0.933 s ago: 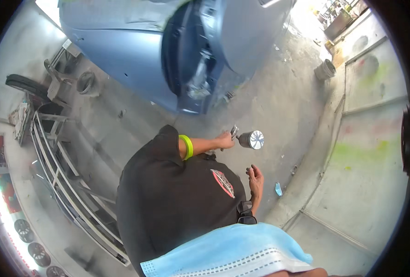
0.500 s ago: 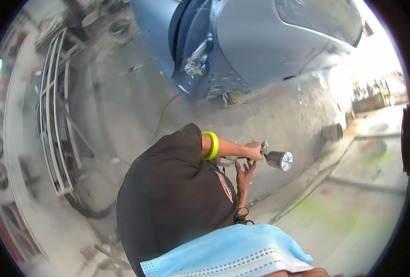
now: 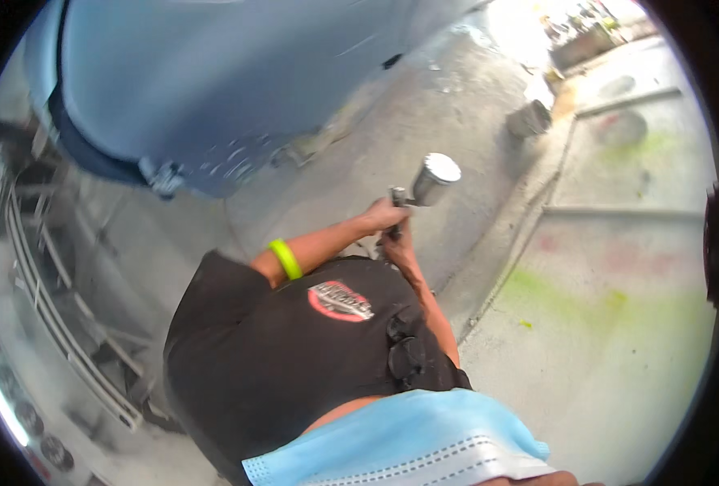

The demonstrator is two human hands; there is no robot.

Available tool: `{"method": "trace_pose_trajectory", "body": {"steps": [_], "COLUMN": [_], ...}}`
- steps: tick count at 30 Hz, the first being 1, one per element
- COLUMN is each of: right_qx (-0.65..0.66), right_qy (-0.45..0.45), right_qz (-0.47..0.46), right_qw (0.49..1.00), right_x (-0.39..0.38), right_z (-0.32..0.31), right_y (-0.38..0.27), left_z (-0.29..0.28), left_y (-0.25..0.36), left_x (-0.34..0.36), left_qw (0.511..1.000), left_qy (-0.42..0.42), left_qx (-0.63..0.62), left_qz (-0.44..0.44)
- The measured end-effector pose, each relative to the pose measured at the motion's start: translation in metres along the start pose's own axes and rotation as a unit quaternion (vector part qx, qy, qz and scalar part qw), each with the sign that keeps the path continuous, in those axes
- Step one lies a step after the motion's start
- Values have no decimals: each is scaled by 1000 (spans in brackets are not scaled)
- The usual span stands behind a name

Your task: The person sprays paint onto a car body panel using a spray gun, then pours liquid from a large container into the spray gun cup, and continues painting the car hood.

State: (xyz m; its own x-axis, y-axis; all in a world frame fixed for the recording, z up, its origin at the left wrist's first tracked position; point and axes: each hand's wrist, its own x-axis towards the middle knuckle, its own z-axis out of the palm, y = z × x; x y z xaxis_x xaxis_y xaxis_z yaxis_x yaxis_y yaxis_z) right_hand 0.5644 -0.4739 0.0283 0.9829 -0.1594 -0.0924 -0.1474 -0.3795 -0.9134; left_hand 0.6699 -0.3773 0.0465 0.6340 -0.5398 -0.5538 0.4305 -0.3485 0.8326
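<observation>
The left hand (image 3: 384, 214) closes around a spray gun (image 3: 397, 194), its cup (image 3: 435, 181) just beyond; the right hand (image 3: 399, 245) meets it below (its grip I cannot tell).

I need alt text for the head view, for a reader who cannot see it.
A bare left hand grips a grey metal spray gun with a cylindrical silver cup, the bare right hand close to it. A smooth blue car body stands at upper left.

Left fingers (image 3: 389, 214) grip a spray gun (image 3: 397, 196) beside right fingers (image 3: 398, 245).
</observation>
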Motion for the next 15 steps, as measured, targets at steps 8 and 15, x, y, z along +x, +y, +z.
{"method": "trace_pose_trajectory", "body": {"steps": [8, 15], "right_qx": [78, 147], "right_qy": [-55, 3], "right_qz": [131, 75], "right_qw": [987, 986], "right_x": [56, 102], "right_z": [-41, -102], "right_y": [-48, -24], "left_z": [-38, -12], "left_y": [51, 84], "left_x": [-2, 34], "left_qw": [1000, 980], "left_qy": [-21, -84], "left_qx": [10, -172], "left_qz": [-16, 58]}}
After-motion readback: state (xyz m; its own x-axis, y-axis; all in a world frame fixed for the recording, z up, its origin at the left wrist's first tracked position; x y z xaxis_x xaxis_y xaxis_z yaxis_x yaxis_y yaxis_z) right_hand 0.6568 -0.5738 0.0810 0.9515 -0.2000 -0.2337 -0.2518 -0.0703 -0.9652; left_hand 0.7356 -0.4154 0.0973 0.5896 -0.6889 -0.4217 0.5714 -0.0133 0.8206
